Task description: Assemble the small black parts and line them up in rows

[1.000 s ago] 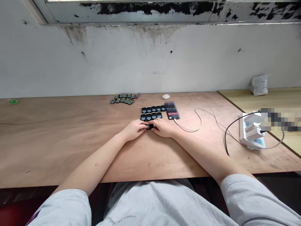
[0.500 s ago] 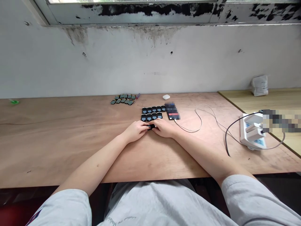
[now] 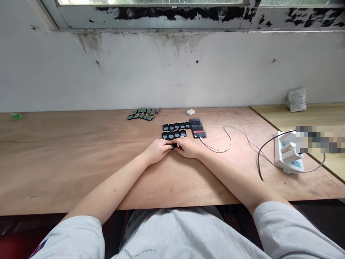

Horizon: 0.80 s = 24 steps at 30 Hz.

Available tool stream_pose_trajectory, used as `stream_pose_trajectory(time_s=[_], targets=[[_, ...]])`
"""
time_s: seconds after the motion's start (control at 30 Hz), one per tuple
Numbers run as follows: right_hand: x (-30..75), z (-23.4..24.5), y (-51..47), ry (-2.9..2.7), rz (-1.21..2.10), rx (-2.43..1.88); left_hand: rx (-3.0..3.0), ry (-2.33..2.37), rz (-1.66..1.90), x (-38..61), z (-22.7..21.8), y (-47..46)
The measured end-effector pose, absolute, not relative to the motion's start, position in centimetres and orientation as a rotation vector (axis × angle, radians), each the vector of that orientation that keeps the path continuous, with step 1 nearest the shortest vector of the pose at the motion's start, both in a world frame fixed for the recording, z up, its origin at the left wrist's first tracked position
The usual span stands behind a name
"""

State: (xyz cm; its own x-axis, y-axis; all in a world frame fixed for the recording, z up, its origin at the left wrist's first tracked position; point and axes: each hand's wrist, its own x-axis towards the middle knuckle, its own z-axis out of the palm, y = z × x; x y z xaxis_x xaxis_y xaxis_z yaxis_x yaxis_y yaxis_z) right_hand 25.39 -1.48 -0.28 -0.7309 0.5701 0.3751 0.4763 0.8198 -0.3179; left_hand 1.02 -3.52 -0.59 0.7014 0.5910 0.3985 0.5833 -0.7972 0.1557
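Note:
Between my fingertips, low over the wooden table, is a small black module [image 3: 174, 145], mostly covered by my hands. My left hand [image 3: 158, 150] pinches its left side. My right hand [image 3: 185, 146] closes on its right side, fingers bent around it. Just beyond my hands lie two rows of similar black modules [image 3: 171, 135] with pale blue-grey faces. A phone [image 3: 197, 128], partly pixelated, touches the right end of the farther row. Farther left, several small boards with grey-green faces [image 3: 144, 116] lie in two loose rows, a purple-handled tool [image 3: 159, 110] beside them.
A white rounded case [image 3: 191, 112] sits near the wall. From the phone a white cable [image 3: 229, 144] loops right to a white power strip [image 3: 289, 163] with chargers. A white packet [image 3: 297, 100] stands on the lighter table at right. A green object [image 3: 17, 116] lies far left.
My left hand has shifted slightly right and now covers more of the black module. My right hand has barely moved. The view has tilted up slightly.

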Motion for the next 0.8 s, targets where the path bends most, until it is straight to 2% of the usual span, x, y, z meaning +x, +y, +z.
stream_pose_trajectory(time_s=[0.37, 0.53, 0.6, 0.67, 0.8], targets=[[25.5, -0.3, -1.8, -2.507, 0.273, -0.77, 2.821, 0.988, 0.942, 0.7, -0.6, -3.3], [25.6, -0.6, -1.9, -2.447, 0.274, -0.732, 2.625, 1.37, 1.327, -0.5, -0.7, -2.3], [25.7, -0.6, -1.8, -2.455, 0.255, -0.716, 2.523, 1.567, 1.378, -1.4, -0.8, -1.6], [25.6, -0.6, -1.7, -2.475, 0.237, -0.706, 2.432, 1.767, 1.307, -2.4, -0.9, -0.8], [25.6, -0.6, -1.6, -2.537, 0.21, -0.707, 2.298, 2.064, 0.894, -3.4, -0.9, 0.0]])
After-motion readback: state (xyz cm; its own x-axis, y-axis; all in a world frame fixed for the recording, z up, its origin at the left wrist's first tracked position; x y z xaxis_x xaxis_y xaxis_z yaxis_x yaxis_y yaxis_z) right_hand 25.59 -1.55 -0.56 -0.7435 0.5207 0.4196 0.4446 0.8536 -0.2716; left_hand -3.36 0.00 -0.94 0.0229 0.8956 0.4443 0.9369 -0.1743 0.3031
